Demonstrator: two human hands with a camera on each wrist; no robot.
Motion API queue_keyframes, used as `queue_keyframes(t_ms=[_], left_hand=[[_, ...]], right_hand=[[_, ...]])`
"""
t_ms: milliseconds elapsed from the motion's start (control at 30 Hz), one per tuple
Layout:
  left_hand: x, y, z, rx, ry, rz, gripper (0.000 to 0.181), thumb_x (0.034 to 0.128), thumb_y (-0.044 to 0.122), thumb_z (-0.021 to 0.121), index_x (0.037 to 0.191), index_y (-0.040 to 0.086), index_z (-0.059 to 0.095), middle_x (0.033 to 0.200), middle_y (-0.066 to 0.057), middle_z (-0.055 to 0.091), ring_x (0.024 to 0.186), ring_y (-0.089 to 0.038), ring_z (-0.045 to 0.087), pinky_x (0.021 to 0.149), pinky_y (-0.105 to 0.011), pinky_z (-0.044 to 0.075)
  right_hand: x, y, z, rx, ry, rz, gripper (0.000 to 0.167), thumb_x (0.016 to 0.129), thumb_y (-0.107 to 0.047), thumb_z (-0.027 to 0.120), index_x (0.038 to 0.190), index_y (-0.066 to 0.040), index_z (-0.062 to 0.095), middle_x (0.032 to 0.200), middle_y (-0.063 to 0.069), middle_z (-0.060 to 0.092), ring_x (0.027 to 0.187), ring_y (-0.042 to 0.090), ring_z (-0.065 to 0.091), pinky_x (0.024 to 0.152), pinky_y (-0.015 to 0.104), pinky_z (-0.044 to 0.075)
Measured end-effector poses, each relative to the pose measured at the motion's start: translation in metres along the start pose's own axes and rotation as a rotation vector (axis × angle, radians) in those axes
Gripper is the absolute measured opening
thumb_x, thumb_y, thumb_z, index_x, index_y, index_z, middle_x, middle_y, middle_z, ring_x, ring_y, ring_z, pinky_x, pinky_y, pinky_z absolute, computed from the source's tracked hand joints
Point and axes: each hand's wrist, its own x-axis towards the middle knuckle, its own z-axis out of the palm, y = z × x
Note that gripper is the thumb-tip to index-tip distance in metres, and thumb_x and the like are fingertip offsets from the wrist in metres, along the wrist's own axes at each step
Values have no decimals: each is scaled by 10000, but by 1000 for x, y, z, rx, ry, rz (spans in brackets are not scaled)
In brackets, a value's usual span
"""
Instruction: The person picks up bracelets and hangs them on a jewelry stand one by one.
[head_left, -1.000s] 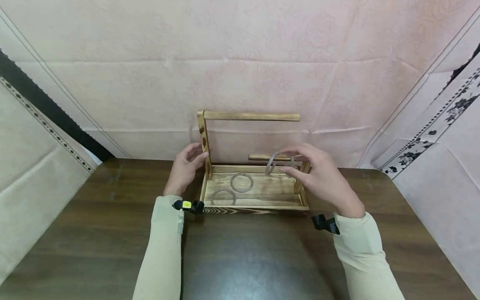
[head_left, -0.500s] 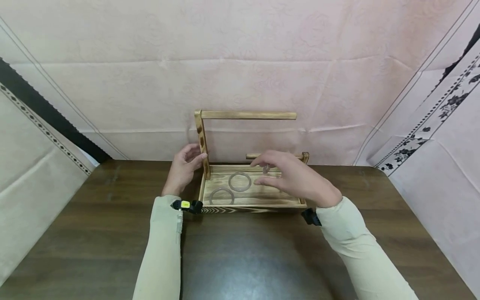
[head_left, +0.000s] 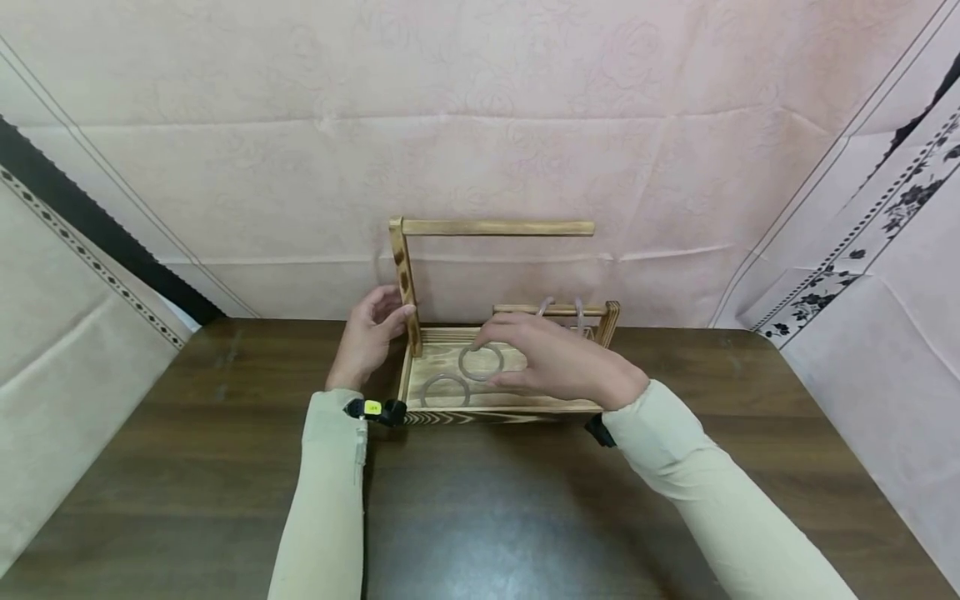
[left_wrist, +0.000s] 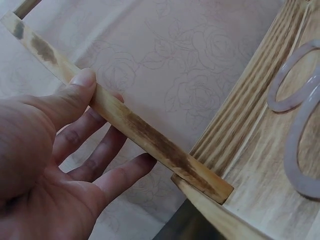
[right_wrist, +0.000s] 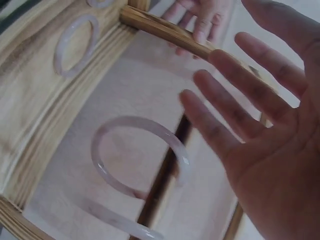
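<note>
Left hand (head_left: 371,327) pinching square light-brown wooden post (left_wrist: 150,139) at 10 o'clock on rectangular light-brown wooden tray (head_left: 480,417). Right hand (head_left: 558,357) over tray, fingers extended, spread wide. From it: two pale lilac translucent rings (right_wrist: 95,143) hang on short light-brown wooden bar (head_left: 516,308), 12–1 o'clock; two matching rings (left_wrist: 293,156) lie in tray toward 9.

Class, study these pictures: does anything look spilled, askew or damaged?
Nothing stands out. Two rings hang on the lower bar; two more lie in the tray. The dark patches on the post look like wood grain, not damage.
</note>
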Motion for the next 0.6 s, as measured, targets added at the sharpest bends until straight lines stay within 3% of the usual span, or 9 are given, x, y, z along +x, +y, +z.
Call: queue_keyframes(t_ms=[167, 367, 600], left_hand=[[0, 0, 0, -1, -1, -6, 396, 1016, 183, 637, 1374, 42, 545, 1353, -184, 645, 1185, -209, 610, 1047, -506, 540], [1, 0, 0, -16, -4, -8, 386, 1015, 166, 636, 1369, 42, 545, 1359, -191, 638, 1215, -243, 605, 1051, -512, 537], [0, -1, 0, -8, -17, 5, 398, 1020, 211, 624, 1381, 62, 543, 1375, -199, 632, 1225, -228, 611, 1061, -509, 530]], right_hand=[[8, 2, 7, -23, -15, -13, 305, 931, -311, 764, 1211, -238, 667, 1205, -112, 622, 1204, 94, 571, 1083, 316, 474], [16, 1, 13, -50, -64, -31, 376, 916, -307, 778, 1244, -165, 661, 1290, -18, 624, 1275, 181, 563, 1122, 374, 462], [22, 1, 18, -64, -132, 6, 387, 916, -340, 773, 1247, -180, 650, 1353, -8, 596, 1324, 201, 535, 1132, 388, 461]])
